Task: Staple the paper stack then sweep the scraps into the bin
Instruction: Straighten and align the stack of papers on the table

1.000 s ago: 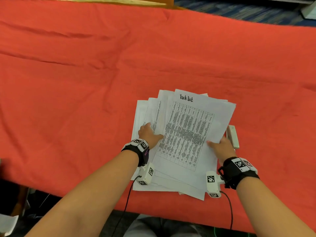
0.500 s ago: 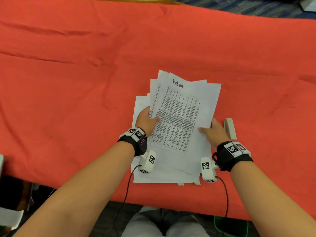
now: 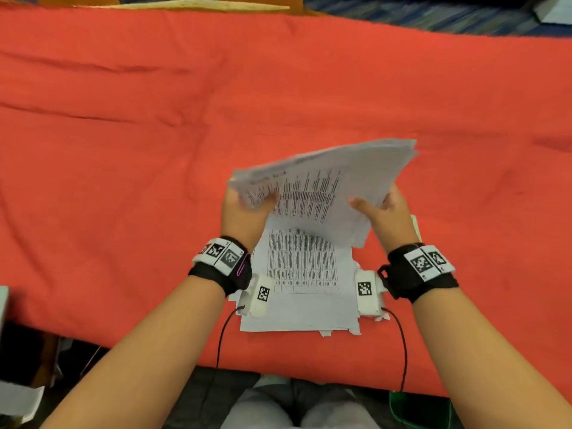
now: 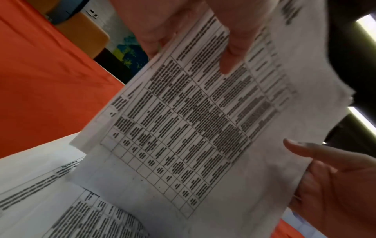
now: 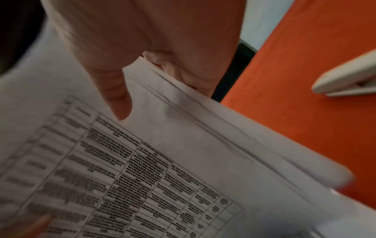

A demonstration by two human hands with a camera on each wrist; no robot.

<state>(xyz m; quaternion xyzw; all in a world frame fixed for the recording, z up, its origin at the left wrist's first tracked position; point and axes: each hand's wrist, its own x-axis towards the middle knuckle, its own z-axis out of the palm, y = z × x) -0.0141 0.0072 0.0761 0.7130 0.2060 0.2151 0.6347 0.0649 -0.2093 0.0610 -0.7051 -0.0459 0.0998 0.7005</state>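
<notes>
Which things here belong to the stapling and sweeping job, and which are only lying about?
Belong to the job:
- paper stack, lifted by left hand and right hand
- sheets left on the cloth
- stapler, on the cloth beside the right hand
- torn scraps at the sheets' near edge

Lying about:
- red cloth
- orange chair

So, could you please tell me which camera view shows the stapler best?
The right wrist view: the stapler lies on the red cloth in plain sight, though cut off by the frame. The head view shows only a sliver beside the right hand; the left wrist view shows none.

head overhead, wrists close, sharing paper stack
</notes>
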